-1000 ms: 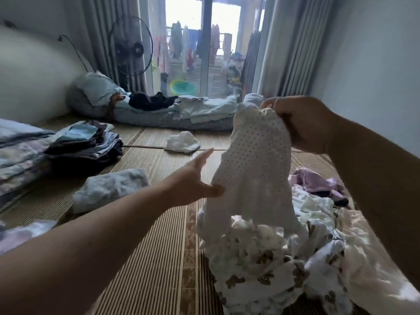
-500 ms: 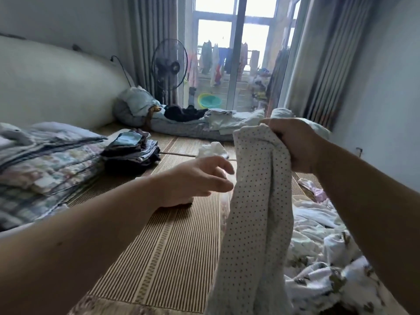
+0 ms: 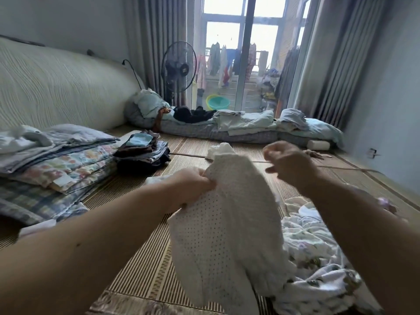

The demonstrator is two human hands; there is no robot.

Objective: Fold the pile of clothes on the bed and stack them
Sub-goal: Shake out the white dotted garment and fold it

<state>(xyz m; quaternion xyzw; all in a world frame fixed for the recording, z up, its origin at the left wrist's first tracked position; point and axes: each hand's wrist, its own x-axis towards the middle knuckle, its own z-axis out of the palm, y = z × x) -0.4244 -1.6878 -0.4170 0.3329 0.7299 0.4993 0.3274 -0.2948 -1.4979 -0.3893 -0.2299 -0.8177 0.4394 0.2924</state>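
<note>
A white garment with small dark dots (image 3: 227, 223) hangs in front of me over the woven bed mat (image 3: 141, 258). My left hand (image 3: 193, 185) grips its upper left edge in a fist. Up and to the right, my right hand (image 3: 288, 164) is blurred, clear of the cloth, with its fingers loosely curled round nothing. The unfolded pile of pale printed clothes (image 3: 318, 258) lies at the lower right, partly behind the hanging garment. A stack of folded dark clothes (image 3: 143, 151) sits to the left on the mat.
Folded patterned blankets (image 3: 56, 160) are piled at the left by the padded headboard (image 3: 56, 87). A small white cloth (image 3: 218, 151) lies mid-mat. Rolled bedding (image 3: 227, 128) lines the far edge, with a standing fan (image 3: 178, 69) behind it. A wall is close on the right.
My left hand has taken hold of the dotted garment's top edge. My right hand has let go of it and moved off to the right. The view has tilted up.
</note>
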